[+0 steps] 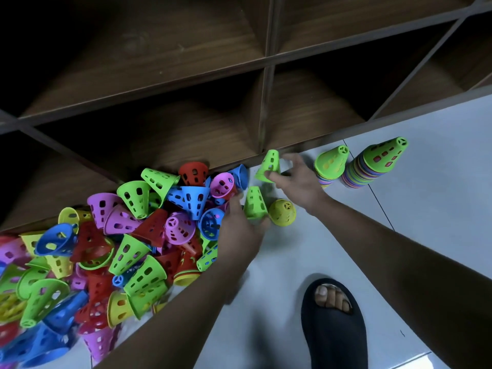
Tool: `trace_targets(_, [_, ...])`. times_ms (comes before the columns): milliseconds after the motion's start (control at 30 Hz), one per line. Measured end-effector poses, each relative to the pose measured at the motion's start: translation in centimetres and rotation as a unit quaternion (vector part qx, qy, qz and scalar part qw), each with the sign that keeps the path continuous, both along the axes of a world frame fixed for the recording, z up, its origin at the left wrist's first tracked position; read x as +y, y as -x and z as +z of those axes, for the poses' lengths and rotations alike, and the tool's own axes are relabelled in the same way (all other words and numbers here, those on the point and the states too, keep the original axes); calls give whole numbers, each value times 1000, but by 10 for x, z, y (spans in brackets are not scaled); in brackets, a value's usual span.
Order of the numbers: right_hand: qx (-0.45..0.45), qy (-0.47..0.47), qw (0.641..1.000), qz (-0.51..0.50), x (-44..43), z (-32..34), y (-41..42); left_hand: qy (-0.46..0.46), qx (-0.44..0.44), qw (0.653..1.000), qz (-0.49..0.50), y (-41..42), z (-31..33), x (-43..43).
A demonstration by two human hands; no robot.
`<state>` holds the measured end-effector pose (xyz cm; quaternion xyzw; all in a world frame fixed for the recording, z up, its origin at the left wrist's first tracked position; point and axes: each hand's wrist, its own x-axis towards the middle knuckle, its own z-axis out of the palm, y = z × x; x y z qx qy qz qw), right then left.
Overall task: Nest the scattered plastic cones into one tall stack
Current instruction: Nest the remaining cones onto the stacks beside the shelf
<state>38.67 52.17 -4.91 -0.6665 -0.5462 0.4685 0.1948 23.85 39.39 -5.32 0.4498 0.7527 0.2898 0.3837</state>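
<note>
A big heap of perforated plastic cones [127,243] in green, blue, red, pink and yellow lies on the floor at the left. My left hand [239,230] grips a green cone [254,202] at the heap's right edge. Next to that cone lies a yellow-green one [282,212], tip toward me. My right hand [295,177] pinches another green cone [269,165] by its rim, lifted just off the floor. Two nested stacks stand at the right: a short stack [330,166] and a taller stack [378,163], both topped with green cones.
A dark wooden shelf unit [266,62] with open compartments runs along the back, its base right behind the cones. Pale floor tiles [439,145] spread to the right. My foot in a dark slipper [332,323] stands at the bottom centre.
</note>
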Motion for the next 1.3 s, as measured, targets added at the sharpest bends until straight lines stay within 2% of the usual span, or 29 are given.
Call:
trace_targets(167, [8,-120,993,-15,-50,11,-32,-45,-40,997,45,4,11,1])
trace_targets(433, [-72,-223,966,111,-103,-35,-58,-105,-79,991,25,-13,27,6])
trace_targets(567, [-57,-187,976,96,-106,-45,-51,-103,-70,992,-31,-24,28,11])
trace_targets(833, [-6,-86,996,22,-140,-47,-49,-45,-3,991,-125,-16,15,4])
trace_targets(933, [3,-29,999,-33,-153,-46,-44,-87,89,978,-166,-3,13,-9])
trace_targets(1000, [-2,1,999,-34,-158,-44,-36,-135,189,950,-210,12,11,-16])
trace_targets(1133, [8,26,999,30,-170,-39,-11,-156,328,888,-283,53,17,-21])
trace_targets(1233, [27,21,994,100,-179,-35,11,-151,374,856,-324,85,26,-22])
trace_targets(1300, [17,-23,988,151,-186,-34,24,-157,390,836,-352,103,32,-27])
